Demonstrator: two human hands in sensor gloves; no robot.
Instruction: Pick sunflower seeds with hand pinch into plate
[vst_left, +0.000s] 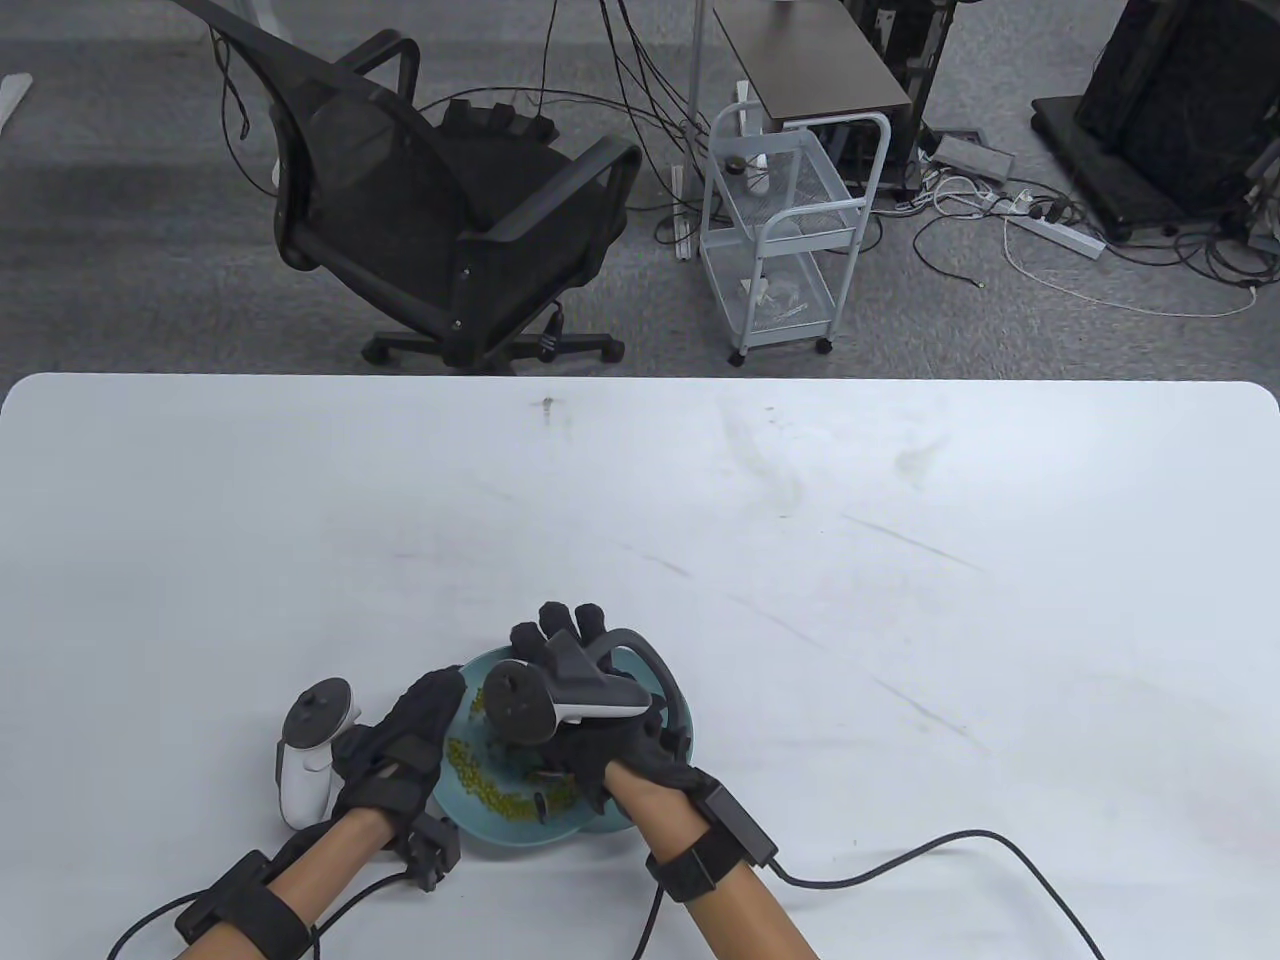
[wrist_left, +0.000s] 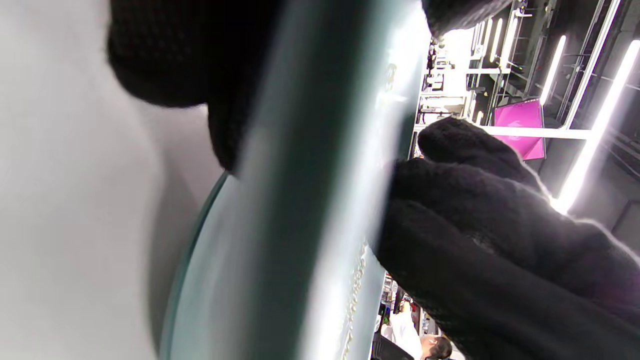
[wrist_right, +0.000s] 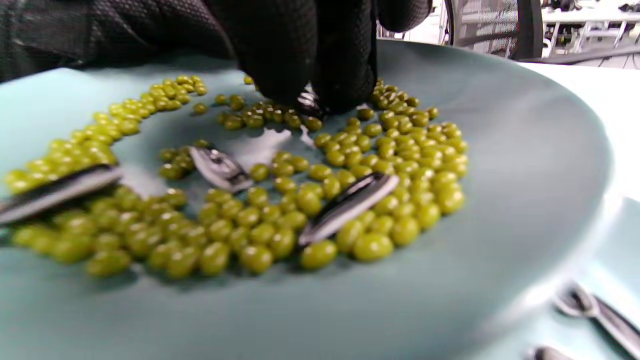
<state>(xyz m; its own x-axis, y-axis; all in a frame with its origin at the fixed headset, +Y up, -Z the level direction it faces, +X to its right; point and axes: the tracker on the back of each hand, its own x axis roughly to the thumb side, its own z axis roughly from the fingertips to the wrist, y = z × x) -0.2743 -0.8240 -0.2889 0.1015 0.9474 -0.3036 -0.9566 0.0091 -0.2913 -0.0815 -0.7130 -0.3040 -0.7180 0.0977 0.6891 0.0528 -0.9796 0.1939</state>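
Sunflower seeds (wrist_right: 350, 202) among green beans (wrist_right: 400, 150) on teal plate (wrist_right: 525, 150), lower centre | right hand (vst_left: 590, 740) fingers (wrist_right: 280, 55) pinching a seed | left hand (vst_left: 400, 740) gripping plate rim

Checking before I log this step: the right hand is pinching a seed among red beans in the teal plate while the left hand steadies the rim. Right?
Not quite. The beans are green, not red, as the right wrist view shows. The rest holds: the right hand pinches a dark seed among them in the teal plate, and the left hand rests at its rim.
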